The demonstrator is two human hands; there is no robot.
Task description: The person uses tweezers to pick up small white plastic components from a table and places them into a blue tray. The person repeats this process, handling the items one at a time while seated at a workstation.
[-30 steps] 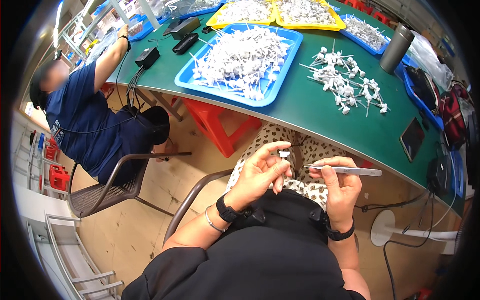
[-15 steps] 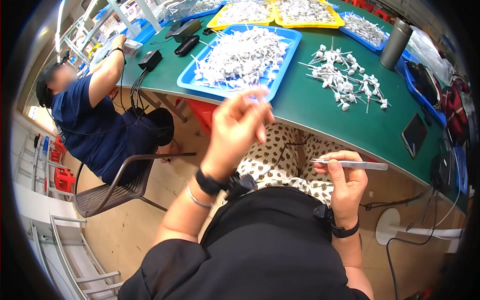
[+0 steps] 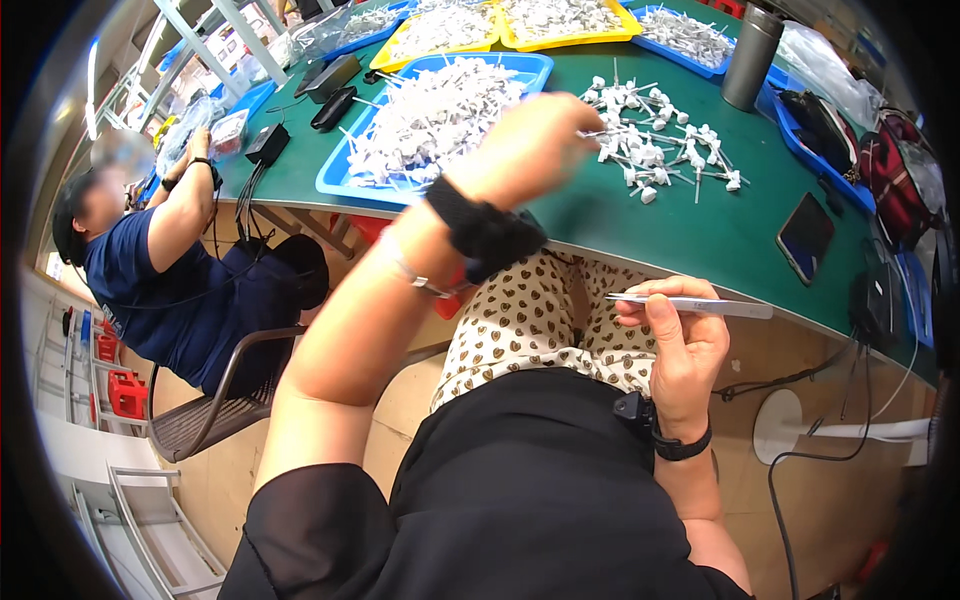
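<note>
My left hand (image 3: 530, 148) reaches over the table, blurred by motion, its fingertips at the left edge of a loose pile of small white plastic parts with thin stems (image 3: 655, 150). Whether those fingers hold anything cannot be made out. Behind the hand, a blue tray (image 3: 335, 172) is heaped with similar white stemmed parts (image 3: 430, 115). Above my lap, near the table's front edge, my right hand (image 3: 692, 350) is closed around silver tweezers (image 3: 735, 307), whose tips point left.
Yellow trays (image 3: 570, 42) and another blue tray (image 3: 640, 35) of white parts stand at the back. A grey flask (image 3: 752, 60), a phone (image 3: 805, 238) and a bag (image 3: 895, 180) are on the right. At left, a co-worker (image 3: 165, 240) sits beside black cases (image 3: 335, 108).
My left hand has moved right, from the front of the blue tray to the loose pile. My right hand still holds the tweezers in about the same place. The view has shifted slightly.
</note>
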